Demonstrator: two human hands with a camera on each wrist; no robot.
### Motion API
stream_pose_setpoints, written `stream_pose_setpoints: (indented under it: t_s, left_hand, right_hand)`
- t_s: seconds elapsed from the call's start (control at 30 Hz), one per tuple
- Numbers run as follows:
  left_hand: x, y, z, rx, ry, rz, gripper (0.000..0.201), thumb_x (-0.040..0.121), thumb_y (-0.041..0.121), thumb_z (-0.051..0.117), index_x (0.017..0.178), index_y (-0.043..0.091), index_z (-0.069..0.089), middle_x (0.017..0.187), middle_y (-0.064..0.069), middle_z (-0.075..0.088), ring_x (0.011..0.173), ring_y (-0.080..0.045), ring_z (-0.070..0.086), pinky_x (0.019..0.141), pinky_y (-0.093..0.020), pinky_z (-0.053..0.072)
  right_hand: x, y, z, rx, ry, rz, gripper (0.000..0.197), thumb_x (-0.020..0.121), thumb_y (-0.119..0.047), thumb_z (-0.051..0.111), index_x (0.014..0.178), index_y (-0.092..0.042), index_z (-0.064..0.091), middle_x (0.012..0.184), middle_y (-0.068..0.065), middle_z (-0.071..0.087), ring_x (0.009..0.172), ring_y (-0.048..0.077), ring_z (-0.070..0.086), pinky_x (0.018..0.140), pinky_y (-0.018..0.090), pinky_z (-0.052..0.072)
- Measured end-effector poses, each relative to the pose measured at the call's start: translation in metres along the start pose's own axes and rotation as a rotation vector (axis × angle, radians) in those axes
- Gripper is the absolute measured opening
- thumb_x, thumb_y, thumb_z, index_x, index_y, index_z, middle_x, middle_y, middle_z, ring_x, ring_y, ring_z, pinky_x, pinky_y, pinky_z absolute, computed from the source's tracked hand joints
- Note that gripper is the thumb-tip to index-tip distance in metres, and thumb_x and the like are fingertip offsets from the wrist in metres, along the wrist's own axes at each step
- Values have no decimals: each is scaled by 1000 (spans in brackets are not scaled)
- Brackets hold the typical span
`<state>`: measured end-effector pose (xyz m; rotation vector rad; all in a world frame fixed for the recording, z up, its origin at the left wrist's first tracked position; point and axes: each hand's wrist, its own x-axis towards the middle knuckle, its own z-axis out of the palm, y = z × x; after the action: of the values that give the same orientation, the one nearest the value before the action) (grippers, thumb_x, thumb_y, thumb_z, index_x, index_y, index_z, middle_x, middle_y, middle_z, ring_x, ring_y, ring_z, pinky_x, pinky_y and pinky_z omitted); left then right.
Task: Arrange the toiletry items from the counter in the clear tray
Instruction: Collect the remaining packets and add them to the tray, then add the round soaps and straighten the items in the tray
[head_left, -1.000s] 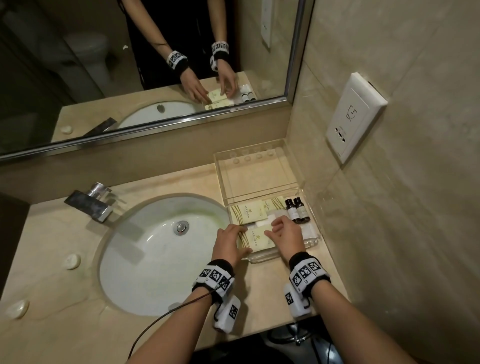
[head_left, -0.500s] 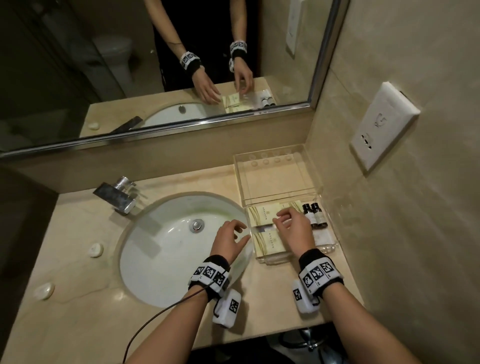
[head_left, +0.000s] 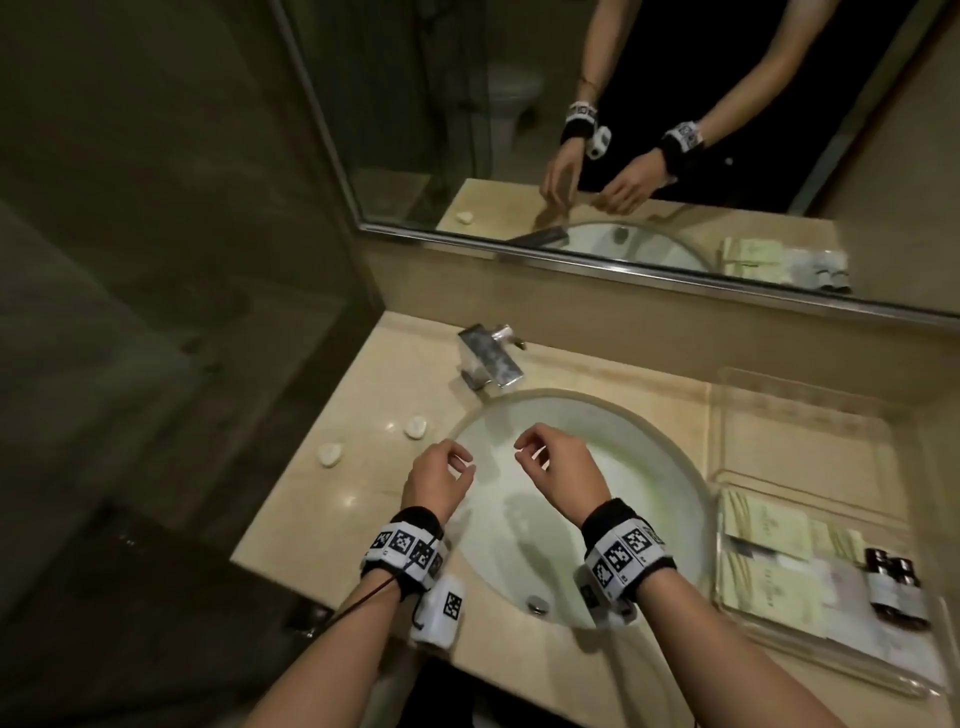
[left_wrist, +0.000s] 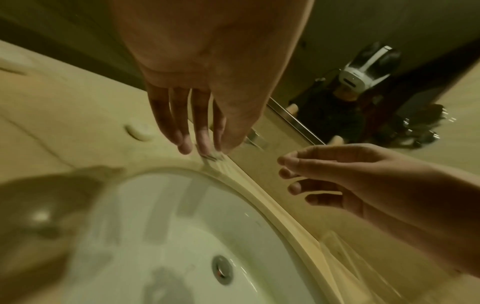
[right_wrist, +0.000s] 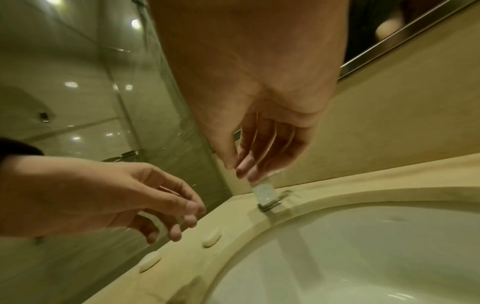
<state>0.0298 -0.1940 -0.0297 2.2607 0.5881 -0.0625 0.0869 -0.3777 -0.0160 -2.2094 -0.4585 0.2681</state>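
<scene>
Hands (head_left: 498, 467) over sink (head_left: 649, 467); tray (head_left: 727, 597) rightward.

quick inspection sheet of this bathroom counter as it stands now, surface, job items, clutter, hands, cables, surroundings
surface: beige stone counter around an oval white sink.
job's things: clear tray at the right holds pale packets and two dark bottles; a second clear tray sits behind it.
clutter: two small white soaps left of the sink.
grippers: left hand and right hand hover over the sink, fingers loosely curled, holding nothing.
cables: thin wire runs from the left wristband.
surroundings: chrome faucet, wall mirror, glass partition.
</scene>
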Motion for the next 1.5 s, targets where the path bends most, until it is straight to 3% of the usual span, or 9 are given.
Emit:
stream_pose_setpoints:
  t_s: [0.17, 0.33, 0.53, 0.67, 0.9, 1.07, 1.17, 1.33, 1.5]
  left_hand:
    - [16, -64, -64, -21, 88, -169, 8, 81, 20, 67, 87, 23, 63, 84, 4, 65, 78, -18, 63, 75, -33, 54]
    - [33, -121, -106, 12, 134, -272, 15, 80, 19, 70, 92, 18, 62, 93, -1, 63, 85, -19, 62, 78, -32, 50]
    - [60, -162, -119, -18, 167, -259, 46, 68, 10, 80, 107, 16, 56, 114, -5, 52, 100, -26, 59, 91, -40, 51]
    - [77, -177, -113, -7, 137, -195, 61, 68, 7, 80, 123, 16, 56, 128, -2, 51, 113, -24, 55, 101, -40, 47]
    - [90, -176, -100, 37, 176, -148, 38, 71, -11, 65, 98, 15, 66, 107, -1, 58, 98, -24, 59, 91, -30, 49]
    - [90, -146, -83, 21, 98, -94, 33, 74, -3, 68, 99, 17, 67, 109, 2, 57, 97, -20, 58, 92, -30, 49]
    - [89, -113, -67, -15, 40, -32, 31, 75, 0, 69, 101, 16, 66, 110, 2, 56, 98, -16, 58, 92, -22, 46]
    - [80, -47, -22, -7, -122, 103, 26, 76, 2, 68, 99, 15, 66, 106, 1, 56, 93, -17, 60, 86, -22, 47]
    - [60, 29, 34, -36, -214, 254, 30, 71, -2, 69, 95, 15, 66, 103, 2, 55, 92, -14, 57, 85, -23, 48]
  right_hand:
    - [46, -44, 65, -32, -118, -43, 6, 87, -20, 63, 93, -22, 62, 86, -8, 65, 72, 12, 62, 69, 33, 54]
    - [81, -61, 116, -101, -179, 11, 22, 83, -18, 71, 102, -19, 60, 99, -4, 62, 79, 14, 61, 73, 29, 51]
    - [116, -59, 155, -203, -220, 86, 47, 79, -10, 75, 123, -17, 57, 127, 3, 54, 106, 25, 59, 93, 37, 50]
    - [130, -56, 172, -272, -250, 133, 57, 76, -3, 71, 129, -19, 56, 136, 2, 48, 116, 28, 51, 101, 34, 44]
    - [130, -49, 183, -282, -249, 164, 35, 83, -9, 67, 116, -21, 62, 121, 0, 53, 109, 24, 52, 91, 33, 47]
    - [114, -38, 159, -203, -221, 174, 37, 81, -19, 74, 114, -22, 60, 116, -2, 51, 97, 19, 60, 85, 36, 53]
    - [98, -27, 128, -179, -153, 192, 38, 80, -21, 75, 114, -27, 58, 115, -7, 49, 90, 13, 60, 79, 34, 54]
    - [60, 0, 57, -116, 0, 215, 39, 80, -17, 75, 115, -26, 59, 113, -10, 49, 84, 8, 58, 77, 26, 51]
    - [12, 38, -29, -99, 170, 279, 39, 79, -18, 76, 114, -26, 60, 113, -9, 52, 82, 6, 57, 76, 25, 52]
